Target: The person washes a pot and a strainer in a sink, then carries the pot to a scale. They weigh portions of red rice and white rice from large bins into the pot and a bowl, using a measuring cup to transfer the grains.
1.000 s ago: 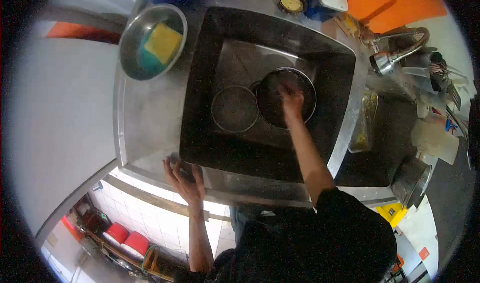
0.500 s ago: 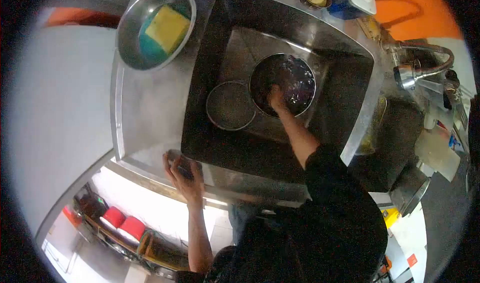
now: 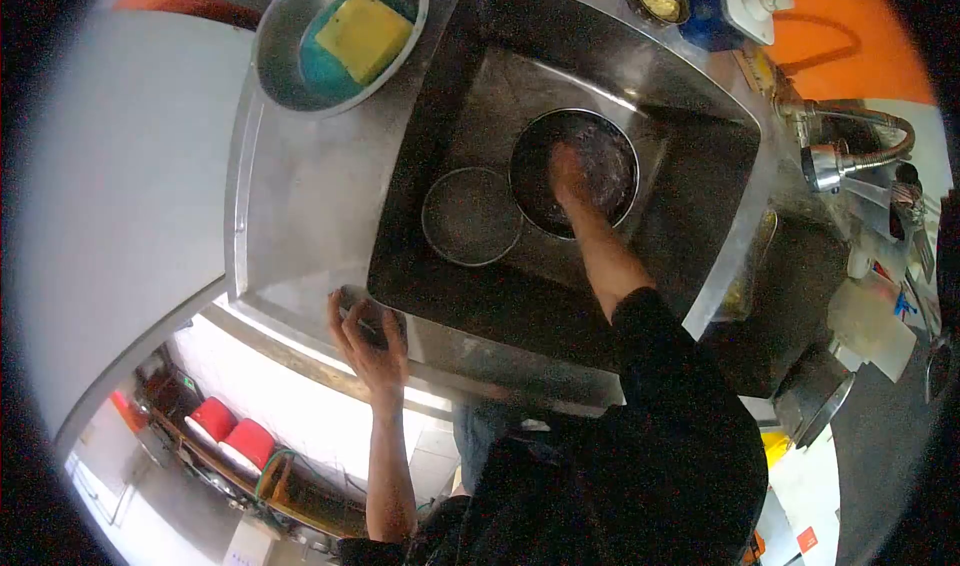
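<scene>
Head view: in the sink [image 3: 480,314], the right hand [image 3: 569,172], fingers too blurred to judge, has shifted toward mid-pot [image 3: 530,188]. By the sink's near-left corner, the left hand [image 3: 377,360] still cups a dark object [image 3: 374,330].

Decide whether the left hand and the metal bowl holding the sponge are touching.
Apart: the head view shows steel counter between left hand and metal bowl.

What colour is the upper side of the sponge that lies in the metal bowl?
The sponge is yellow on top, as the head view shows.
</scene>
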Action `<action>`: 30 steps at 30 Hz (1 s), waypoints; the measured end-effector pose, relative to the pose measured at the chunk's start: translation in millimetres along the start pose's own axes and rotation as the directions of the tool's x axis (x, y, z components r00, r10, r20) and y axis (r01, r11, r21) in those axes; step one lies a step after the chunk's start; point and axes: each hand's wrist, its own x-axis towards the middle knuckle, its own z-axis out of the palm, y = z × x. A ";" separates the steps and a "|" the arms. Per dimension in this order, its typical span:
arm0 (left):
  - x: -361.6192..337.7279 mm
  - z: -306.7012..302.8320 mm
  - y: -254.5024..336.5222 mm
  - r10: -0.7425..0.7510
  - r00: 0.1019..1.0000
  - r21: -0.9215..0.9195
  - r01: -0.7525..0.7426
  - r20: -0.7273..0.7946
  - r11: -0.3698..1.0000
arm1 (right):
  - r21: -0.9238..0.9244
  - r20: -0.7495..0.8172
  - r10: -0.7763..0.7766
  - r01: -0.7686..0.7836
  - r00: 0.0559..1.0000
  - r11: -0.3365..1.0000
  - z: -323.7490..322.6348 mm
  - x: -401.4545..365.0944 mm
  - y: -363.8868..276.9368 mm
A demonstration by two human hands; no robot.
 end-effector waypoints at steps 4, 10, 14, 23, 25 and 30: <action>0.7 -0.3 -5.1 -0.011 1.000 -0.073 0.010 -0.012 0.997 | 0.071 0.299 -0.128 0.112 0.945 0.991 -8.3 -43.3 40.8; 0.3 -1.7 -5.9 0.034 0.999 -0.051 -0.034 -0.009 0.998 | -0.022 0.144 0.103 -0.101 0.984 0.995 -47.3 -6.9 -25.4; -2.0 -1.2 -10.8 0.014 1.000 -0.056 -0.014 0.000 0.998 | 0.099 -0.217 0.211 -0.194 0.953 0.976 -29.3 -23.5 -47.4; 1.2 -3.0 -7.4 0.059 0.997 -0.080 -0.064 -0.057 0.995 | -0.234 0.493 -0.465 0.627 0.736 0.743 -159.4 1.3 -49.9; 1.5 -1.8 -10.6 0.073 0.996 -0.068 -0.077 -0.055 0.995 | -0.290 0.520 -0.604 0.790 0.604 0.540 -178.5 26.7 -58.7; 2.4 -2.3 -8.9 0.078 0.995 -0.042 -0.081 -0.067 0.996 | -0.319 0.603 -0.137 0.395 0.786 0.861 -232.4 45.3 -70.1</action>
